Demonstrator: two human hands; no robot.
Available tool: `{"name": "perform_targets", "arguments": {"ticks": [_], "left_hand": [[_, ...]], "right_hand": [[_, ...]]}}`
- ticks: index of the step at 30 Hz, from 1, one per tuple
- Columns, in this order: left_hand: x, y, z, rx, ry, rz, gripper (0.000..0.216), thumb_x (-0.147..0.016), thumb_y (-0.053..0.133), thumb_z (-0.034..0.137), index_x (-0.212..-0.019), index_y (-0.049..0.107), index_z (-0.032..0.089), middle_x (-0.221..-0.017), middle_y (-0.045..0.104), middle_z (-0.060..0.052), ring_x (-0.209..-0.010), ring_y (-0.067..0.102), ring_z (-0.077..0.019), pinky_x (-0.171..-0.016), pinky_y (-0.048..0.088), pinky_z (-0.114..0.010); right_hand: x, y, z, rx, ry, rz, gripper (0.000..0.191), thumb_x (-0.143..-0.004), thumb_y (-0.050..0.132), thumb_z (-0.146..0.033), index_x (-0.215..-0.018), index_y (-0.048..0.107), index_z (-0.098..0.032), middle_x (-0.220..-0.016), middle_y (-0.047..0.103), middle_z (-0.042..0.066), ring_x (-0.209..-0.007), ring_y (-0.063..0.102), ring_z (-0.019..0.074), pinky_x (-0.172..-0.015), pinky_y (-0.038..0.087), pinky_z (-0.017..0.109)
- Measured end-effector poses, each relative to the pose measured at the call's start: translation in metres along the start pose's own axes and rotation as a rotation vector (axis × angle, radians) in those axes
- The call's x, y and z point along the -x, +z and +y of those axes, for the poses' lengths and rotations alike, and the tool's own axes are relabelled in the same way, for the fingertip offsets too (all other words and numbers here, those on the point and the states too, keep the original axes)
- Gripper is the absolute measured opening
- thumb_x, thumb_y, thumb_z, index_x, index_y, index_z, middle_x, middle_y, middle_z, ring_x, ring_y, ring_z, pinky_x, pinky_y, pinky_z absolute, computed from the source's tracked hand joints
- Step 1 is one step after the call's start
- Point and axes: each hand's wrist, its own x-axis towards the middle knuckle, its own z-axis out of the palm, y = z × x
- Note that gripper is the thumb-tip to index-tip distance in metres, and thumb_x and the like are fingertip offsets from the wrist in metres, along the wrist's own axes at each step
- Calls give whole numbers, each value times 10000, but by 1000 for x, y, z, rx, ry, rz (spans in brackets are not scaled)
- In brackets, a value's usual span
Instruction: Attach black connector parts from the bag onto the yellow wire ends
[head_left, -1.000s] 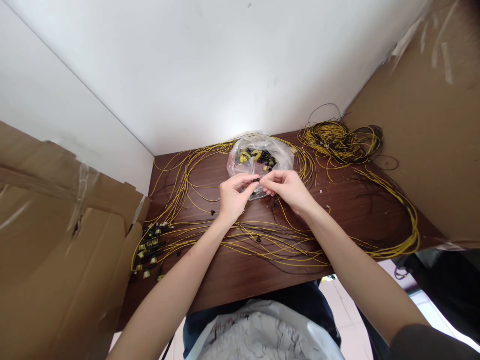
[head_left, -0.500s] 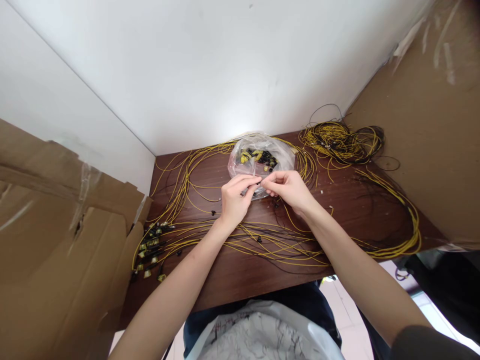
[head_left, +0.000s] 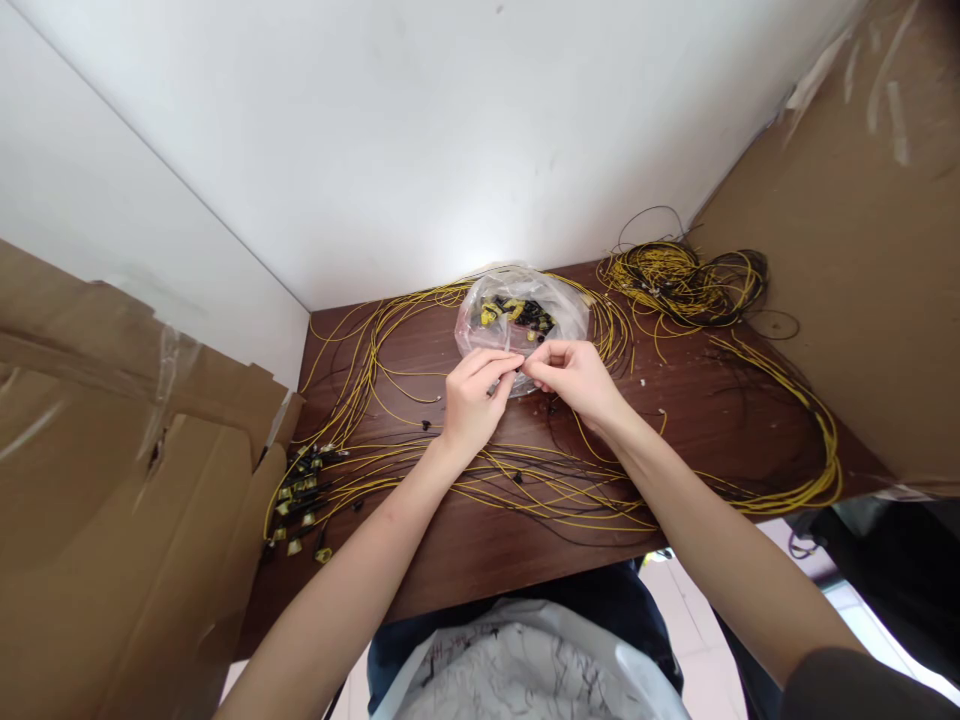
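My left hand [head_left: 478, 395] and my right hand [head_left: 574, 375] meet fingertip to fingertip at the near rim of a clear plastic bag [head_left: 566, 300]. Both are closed in a pinch. Something small and dark shows between the fingertips, too small to name. Inside the opened bag lie small black and yellow parts [head_left: 517, 312]. Below my wrists, a bundle of yellow and black wires [head_left: 555, 500] runs across the table. Loose black pieces lie nearby, one black piece [head_left: 517, 478] among the wires and another black piece [head_left: 426, 425] left of my left hand.
Wires with black and yellow connector ends [head_left: 300, 490] lie at the table's left edge. A tangled wire coil [head_left: 675, 283] sits at the back right. Cardboard [head_left: 150, 500] stands left, more cardboard [head_left: 847, 290] right, and a white wall [head_left: 450, 140] behind. A white plastic bag [head_left: 525, 665] covers my lap.
My left hand has shifted very slightly to the right. Both hands keep their pinch at the bag's rim, and the things on the table stay in place.
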Motion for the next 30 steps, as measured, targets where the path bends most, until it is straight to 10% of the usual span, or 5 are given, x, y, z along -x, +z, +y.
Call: {"name": "perform_targets", "arguments": {"ticks": [30], "left_hand": [[-7, 0, -1, 575, -605, -1, 142, -680, 724, 217, -806, 731, 151, -907, 718, -82, -857, 662, -190, -781, 534, -311]], "right_hand": [[0, -6, -2, 465, -309, 136, 135, -761, 579, -227, -804, 683, -151, -755, 680, 38, -630, 559, 136, -602, 407, 258]]}}
